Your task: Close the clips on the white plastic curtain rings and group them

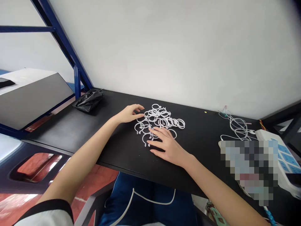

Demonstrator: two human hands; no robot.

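Observation:
A loose heap of white curtain rings (162, 122), thin open loops with small knobs at their ends, lies tangled on the black table (127, 147). At the heap's left edge is my left hand (130, 113), its fingers apart and slightly bent, holding nothing I can see; the fingertips come close to the outer rings. My right hand (166, 144) spreads palm down over the front of the heap, fingers stretched and parted. Its fingertips overlap a few rings, and whether they press on them I cannot tell. The palm hides part of the heap's front right.
A crumpled black plastic bag (88, 100) sits at the table's back left corner. Coiled white cables (240, 127) and a white power strip (279, 153) lie on the right, beside a blurred-out object (249, 169). Behind rises a white wall (164, 53); a blue metal frame (61, 44) stands left.

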